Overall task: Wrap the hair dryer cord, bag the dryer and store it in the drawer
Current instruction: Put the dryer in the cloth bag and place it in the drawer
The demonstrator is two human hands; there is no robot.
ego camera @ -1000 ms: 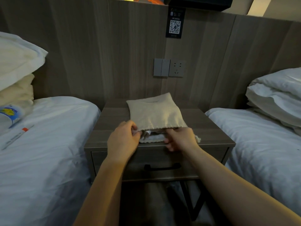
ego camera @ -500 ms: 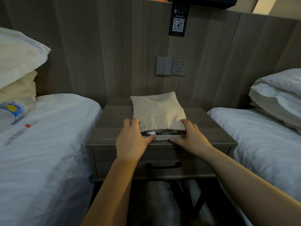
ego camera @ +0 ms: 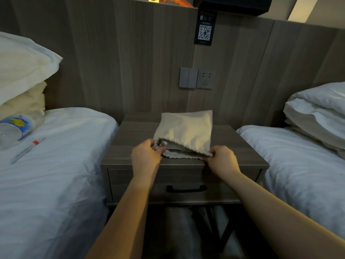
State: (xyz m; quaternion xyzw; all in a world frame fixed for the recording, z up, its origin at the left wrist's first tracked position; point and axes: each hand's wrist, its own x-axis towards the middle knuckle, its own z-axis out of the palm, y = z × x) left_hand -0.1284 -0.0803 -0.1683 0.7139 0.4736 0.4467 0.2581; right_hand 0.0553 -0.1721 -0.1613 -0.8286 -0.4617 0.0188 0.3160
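My left hand and right hand pinch the bag by its mouth corners, centre frame; closed drawer directly below.

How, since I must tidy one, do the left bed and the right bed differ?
The left bed has a plastic bottle and a pen lying on it; the right bed shows neither. The left pillows are a white one over a cream one; the right pillows all look white. Both beds have white sheets and flank the nightstand.
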